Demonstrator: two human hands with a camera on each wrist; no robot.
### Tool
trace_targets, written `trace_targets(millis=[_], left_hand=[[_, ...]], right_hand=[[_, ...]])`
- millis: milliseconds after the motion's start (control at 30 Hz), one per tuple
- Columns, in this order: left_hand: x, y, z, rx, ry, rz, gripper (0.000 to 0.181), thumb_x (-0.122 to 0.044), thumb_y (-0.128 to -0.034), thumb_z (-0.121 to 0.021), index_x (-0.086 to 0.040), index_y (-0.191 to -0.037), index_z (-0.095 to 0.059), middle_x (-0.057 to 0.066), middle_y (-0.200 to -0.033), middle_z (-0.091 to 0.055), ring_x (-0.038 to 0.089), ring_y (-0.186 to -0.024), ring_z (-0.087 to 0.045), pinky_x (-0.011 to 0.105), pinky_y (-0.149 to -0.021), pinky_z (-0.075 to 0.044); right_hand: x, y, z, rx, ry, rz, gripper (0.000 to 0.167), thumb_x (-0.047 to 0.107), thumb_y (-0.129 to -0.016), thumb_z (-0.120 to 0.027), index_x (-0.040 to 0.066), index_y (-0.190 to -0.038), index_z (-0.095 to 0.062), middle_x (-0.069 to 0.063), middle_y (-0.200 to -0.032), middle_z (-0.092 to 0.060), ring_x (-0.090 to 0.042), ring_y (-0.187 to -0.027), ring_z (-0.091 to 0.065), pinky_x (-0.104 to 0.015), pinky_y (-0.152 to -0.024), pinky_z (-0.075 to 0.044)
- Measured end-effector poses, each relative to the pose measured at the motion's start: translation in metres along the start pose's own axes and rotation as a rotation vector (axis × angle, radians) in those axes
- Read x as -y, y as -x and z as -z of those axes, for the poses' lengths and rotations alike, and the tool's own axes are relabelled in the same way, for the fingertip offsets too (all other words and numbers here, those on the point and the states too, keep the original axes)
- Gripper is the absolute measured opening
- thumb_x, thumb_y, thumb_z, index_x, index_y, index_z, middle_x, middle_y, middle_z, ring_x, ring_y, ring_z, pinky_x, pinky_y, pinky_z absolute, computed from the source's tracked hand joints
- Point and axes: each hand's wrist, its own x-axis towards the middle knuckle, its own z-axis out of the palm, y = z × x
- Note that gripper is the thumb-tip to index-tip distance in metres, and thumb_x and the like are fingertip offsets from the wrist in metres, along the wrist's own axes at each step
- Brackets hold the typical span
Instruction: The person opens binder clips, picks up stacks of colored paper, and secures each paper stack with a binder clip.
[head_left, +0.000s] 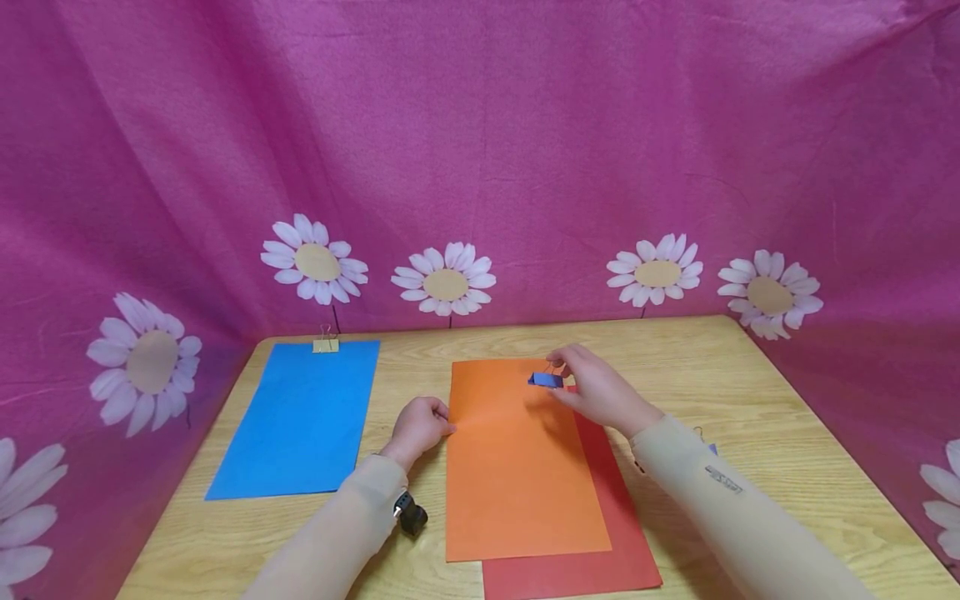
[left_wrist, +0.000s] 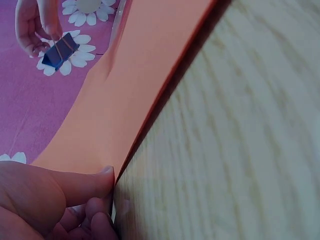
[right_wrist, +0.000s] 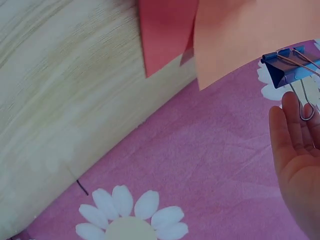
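Observation:
Orange paper (head_left: 517, 467) lies over red paper (head_left: 570, 575), which shows along its right and lower sides. The left hand (head_left: 422, 427) pinches the orange paper's left edge; in the left wrist view the thumb (left_wrist: 90, 186) lies on top of the sheet (left_wrist: 125, 90). Held by its wire handles, a blue binder clip (head_left: 546, 380) is in the right hand (head_left: 596, 390), above the upper right part of the orange paper. The right wrist view shows the clip (right_wrist: 292, 67) off the paper's edge, with the right hand's fingers (right_wrist: 290, 117) at a wire loop.
Blue paper (head_left: 300, 417) with a gold binder clip (head_left: 326, 345) on its top edge lies at the left of the wooden table (head_left: 412, 350). Another blue clip (head_left: 712, 448) is partly hidden behind the right forearm. A pink flowered cloth (head_left: 480, 150) hangs behind the table.

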Motion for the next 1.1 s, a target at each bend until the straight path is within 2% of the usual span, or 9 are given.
trace_targets(millis=[167,433,767,1100], left_hand=[[0.000,0.002,-0.001,0.003,0.012,0.004,0.011,-0.009,-0.0877,-0.081,-0.005,-0.091,-0.070,0.005,-0.085,-0.065,0.019,-0.078,-0.054,0.032,-0.074,-0.047],[0.000,0.002,-0.001,-0.003,0.012,0.004,0.012,-0.009,-0.0867,-0.081,-0.005,-0.091,-0.071,0.006,-0.086,-0.066,0.021,-0.081,-0.055,0.034,-0.078,-0.049],[0.001,0.003,0.001,-0.001,0.014,-0.008,0.012,-0.008,-0.0867,-0.081,-0.005,-0.089,-0.070,0.005,-0.083,-0.067,0.019,-0.076,-0.055,0.030,-0.071,-0.047],[0.001,0.001,0.001,-0.001,0.011,-0.001,0.012,-0.008,-0.0864,-0.082,-0.006,-0.087,-0.070,0.005,-0.082,-0.066,0.019,-0.076,-0.055,0.031,-0.072,-0.046]], right_hand=[[0.001,-0.007,-0.008,0.018,-0.019,-0.034,0.047,0.012,-0.089,-0.080,-0.002,-0.129,-0.059,-0.012,-0.116,-0.064,-0.031,-0.106,-0.065,-0.045,-0.090,-0.057],[-0.004,-0.016,-0.013,0.032,-0.002,-0.054,0.046,0.011,-0.092,-0.078,0.000,-0.132,-0.057,-0.014,-0.121,-0.063,-0.033,-0.111,-0.065,-0.046,-0.095,-0.057],[-0.004,-0.030,-0.009,0.013,0.073,0.024,0.042,0.011,-0.091,-0.078,-0.001,-0.128,-0.061,-0.015,-0.118,-0.067,-0.032,-0.109,-0.067,-0.047,-0.098,-0.055],[0.005,-0.049,-0.003,0.029,0.102,0.051,0.036,0.011,-0.091,-0.079,-0.003,-0.123,-0.065,-0.017,-0.114,-0.071,-0.031,-0.104,-0.069,-0.047,-0.097,-0.056]])
